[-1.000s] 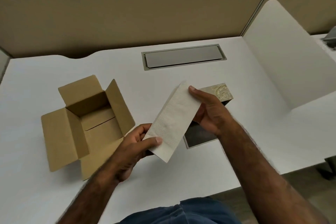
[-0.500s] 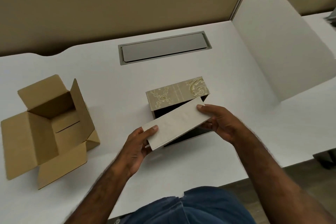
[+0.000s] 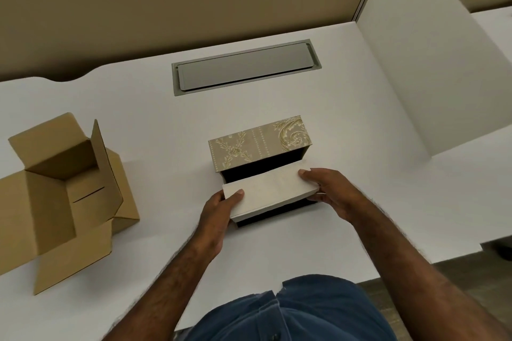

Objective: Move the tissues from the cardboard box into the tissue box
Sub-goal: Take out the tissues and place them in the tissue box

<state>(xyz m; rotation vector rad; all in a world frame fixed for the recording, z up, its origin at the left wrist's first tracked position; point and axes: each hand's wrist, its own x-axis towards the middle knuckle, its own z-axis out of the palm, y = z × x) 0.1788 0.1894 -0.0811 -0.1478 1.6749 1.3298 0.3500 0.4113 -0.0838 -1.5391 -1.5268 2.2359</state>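
we see the left hand [image 3: 219, 209] and right hand [image 3: 328, 192] gripping the tissue stack [image 3: 270, 191] by its ends, long axis left-right over the open tissue box [image 3: 260, 147], bare worktop [image 3: 166, 124] around.

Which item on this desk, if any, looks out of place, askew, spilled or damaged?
Nothing stands out. The cardboard box sits open with its flaps spread, with no tissues visible inside. The left hand and right hand hold the tissues level over the open tissue box. Nothing spilled or torn.
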